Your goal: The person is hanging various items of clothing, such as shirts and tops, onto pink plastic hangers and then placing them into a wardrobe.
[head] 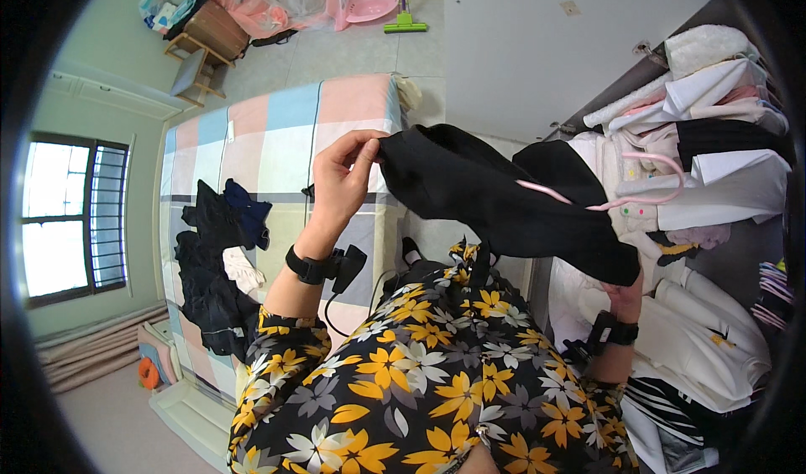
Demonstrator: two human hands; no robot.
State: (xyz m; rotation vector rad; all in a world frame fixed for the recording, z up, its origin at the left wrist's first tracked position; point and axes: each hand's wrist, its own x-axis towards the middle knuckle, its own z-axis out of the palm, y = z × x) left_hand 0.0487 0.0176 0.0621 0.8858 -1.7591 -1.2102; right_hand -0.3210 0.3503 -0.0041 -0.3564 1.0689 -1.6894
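Note:
A black garment (504, 203) is stretched across in front of me. My left hand (346, 165) pinches its left end between thumb and fingers. At the lower right, my right hand (623, 294) has hold of the other end, its fingers mostly covered by the cloth. A pink clothes hanger (674, 184) runs partly through the garment, and its hooked end sticks out to the right. How the hanger sits inside the cloth is hidden.
On my right is an open wardrobe with white clothes (699, 329) and folded garments (711, 90). To the left stands a bed with a checked cover (289, 121), where dark clothes (214, 285) lie heaped. A wardrobe door (516, 52) stands ahead; a green mop (406, 24) is beyond the bed.

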